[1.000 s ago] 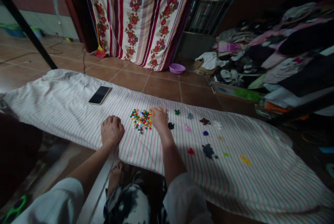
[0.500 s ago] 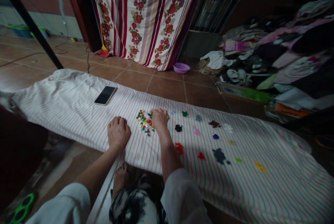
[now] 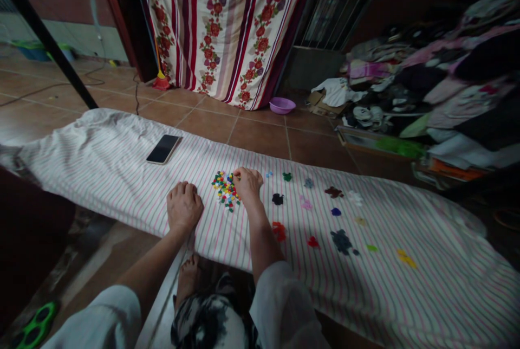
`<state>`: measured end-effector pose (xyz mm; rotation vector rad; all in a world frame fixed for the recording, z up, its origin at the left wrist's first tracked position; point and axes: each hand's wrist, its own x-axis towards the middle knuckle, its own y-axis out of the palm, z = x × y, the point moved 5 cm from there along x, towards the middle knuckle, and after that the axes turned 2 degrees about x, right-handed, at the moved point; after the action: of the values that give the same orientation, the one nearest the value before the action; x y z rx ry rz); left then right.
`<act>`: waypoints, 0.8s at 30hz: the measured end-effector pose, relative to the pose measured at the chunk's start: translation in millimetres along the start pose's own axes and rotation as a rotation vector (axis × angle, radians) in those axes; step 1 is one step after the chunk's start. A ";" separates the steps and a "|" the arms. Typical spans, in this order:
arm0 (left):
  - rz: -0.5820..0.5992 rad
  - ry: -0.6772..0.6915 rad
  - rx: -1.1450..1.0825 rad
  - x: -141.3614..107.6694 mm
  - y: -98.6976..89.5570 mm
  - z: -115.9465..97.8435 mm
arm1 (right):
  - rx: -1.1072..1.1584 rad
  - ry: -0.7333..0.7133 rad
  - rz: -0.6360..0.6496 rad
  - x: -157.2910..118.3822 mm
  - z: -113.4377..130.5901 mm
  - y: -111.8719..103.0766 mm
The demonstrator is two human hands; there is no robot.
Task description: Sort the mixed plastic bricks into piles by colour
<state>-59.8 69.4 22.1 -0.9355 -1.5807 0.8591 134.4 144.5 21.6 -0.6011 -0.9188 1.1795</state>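
Observation:
My right hand (image 3: 248, 185) is at the right edge of a pile of small multicoloured pieces (image 3: 224, 189). Its thumb and index finger are pinched together; whatever is between them is too small to make out. Palm down on the striped cloth (image 3: 227, 235), left of the pile, rests my left hand (image 3: 184, 205), fingers slightly bent and holding nothing. Right of my right hand lie small groups sorted by colour, among them black pieces (image 3: 278, 199), dark green pieces (image 3: 287, 176), pink pieces (image 3: 306, 204), orange-red pieces (image 3: 279, 231) and dark grey pieces (image 3: 341, 241).
A phone (image 3: 163, 149) lies on the cloth at the back left. Beyond the cloth-covered surface are a purple basin (image 3: 282, 105) on the tiled floor, a flowered curtain (image 3: 227, 29) and a heap of clothes (image 3: 418, 78). A dark pole (image 3: 52, 40) slants at the left.
My right hand has shifted slightly at the pile's right edge, and its pinched thumb and index finger now show more clearly. My left hand stays where it was.

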 end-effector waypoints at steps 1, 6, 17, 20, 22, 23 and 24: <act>0.000 0.000 0.001 -0.1 -0.2 -0.2 | 0.009 -0.007 -0.012 -0.1 0.3 0.0; -0.004 0.009 0.006 -0.2 -0.3 -0.5 | 0.081 -0.053 -0.068 1.9 4.8 -3.4; -0.002 0.009 0.010 -1.5 -2.3 -0.9 | 0.179 -0.135 -0.114 -7.6 22.4 -20.6; 0.011 0.003 0.004 -1.6 -3.1 -1.3 | 0.215 -0.158 -0.079 -16.5 29.3 -30.7; 0.023 -0.003 -0.002 -1.5 -4.0 -1.9 | 0.258 -0.152 -0.040 -24.6 30.5 -39.0; 0.028 -0.007 -0.004 -1.5 -4.8 -2.2 | 0.284 -0.139 -0.019 -29.2 29.1 -43.9; 0.032 -0.010 -0.006 -1.6 -5.8 -2.4 | 0.314 -0.122 0.000 -34.1 26.1 -49.2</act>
<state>-58.0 65.5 27.1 -0.9643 -1.5808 0.8834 133.7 95.8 65.1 -0.2788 -0.8130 1.3387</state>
